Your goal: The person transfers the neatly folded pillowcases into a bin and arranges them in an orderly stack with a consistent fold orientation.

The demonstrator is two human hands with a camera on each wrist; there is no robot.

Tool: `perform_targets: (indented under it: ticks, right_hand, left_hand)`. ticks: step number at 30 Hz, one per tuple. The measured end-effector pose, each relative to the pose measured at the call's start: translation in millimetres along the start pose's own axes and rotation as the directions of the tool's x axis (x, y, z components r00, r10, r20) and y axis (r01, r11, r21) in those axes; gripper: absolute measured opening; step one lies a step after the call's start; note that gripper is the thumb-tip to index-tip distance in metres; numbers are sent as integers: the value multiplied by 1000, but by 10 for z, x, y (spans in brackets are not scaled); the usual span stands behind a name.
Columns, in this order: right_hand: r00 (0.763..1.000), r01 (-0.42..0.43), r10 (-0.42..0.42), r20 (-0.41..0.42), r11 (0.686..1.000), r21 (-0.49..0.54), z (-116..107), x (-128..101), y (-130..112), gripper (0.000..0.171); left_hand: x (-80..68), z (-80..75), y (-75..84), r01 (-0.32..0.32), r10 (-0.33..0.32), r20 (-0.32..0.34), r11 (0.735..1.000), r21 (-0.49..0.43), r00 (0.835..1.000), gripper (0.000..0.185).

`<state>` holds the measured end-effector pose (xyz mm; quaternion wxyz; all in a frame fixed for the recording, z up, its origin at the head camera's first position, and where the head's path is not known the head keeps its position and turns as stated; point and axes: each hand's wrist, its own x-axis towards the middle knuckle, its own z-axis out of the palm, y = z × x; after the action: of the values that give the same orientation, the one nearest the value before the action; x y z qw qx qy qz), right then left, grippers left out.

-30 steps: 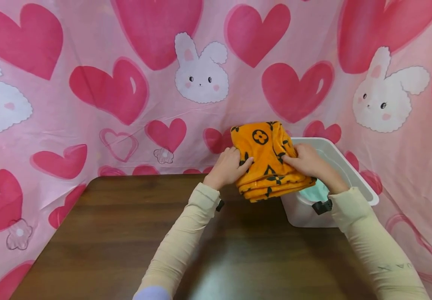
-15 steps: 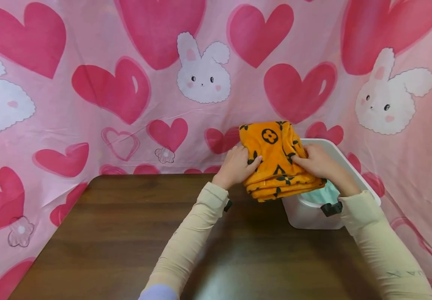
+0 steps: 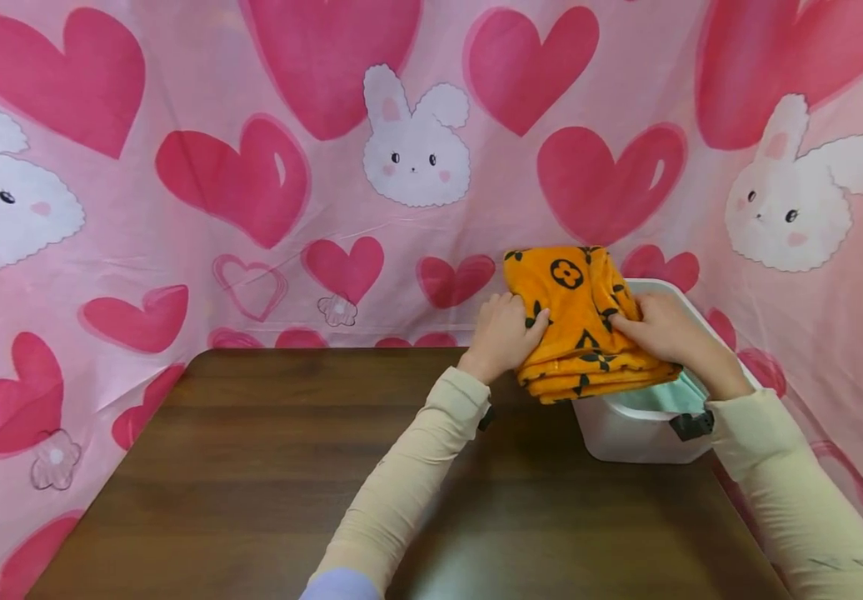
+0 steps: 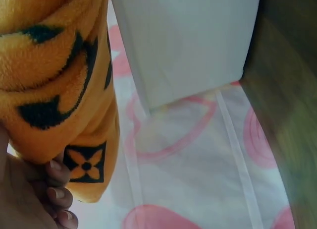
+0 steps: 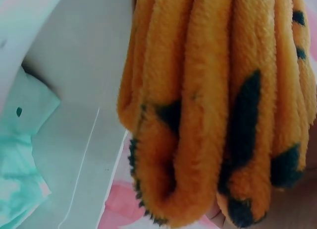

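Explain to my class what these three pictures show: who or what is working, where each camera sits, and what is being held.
No machine here: a person works with two bare hands. The wide picture comes from a camera on the person's head, looking down at a brown table in front of a pink curtain printed with hearts and rabbits. The other two come from cameras on each wrist, so they show close-ups. The left hand and right hand grip a folded orange towel with black patterns from both sides, holding it over the edge of a white bin. Something pale green lies inside the bin.
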<state>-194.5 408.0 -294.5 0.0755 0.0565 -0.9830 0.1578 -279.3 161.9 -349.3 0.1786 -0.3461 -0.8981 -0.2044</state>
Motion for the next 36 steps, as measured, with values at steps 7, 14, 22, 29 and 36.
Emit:
perform_targets:
  ticks: [7,14,22,29,36]
  right_hand:
    - [999,-42,42,33,999,15,-52,-53,100,37]
    - [994,-80,75,83,995,57,-110,-114,224,36]
    - [993,-105,105,60,994,5,-230,-143,384,38]
    - [989,-133,133,58,991,2,-318,-202,472,39]
    - [987,-148,146,67,989,17,-376,-237,552,38]
  left_hand:
    - [48,68,76,-16,17,26,998,-65,1000,49]
    - [109,98,176,-52,56,61,997,-63,997,50]
    - [242,122,338,-93,94,68,995,-22,993,53]
    - [317,143,466,-113,114,85,993,-20,990,52]
    - [366,181,570,-153,152,79,988,-4,985,53]
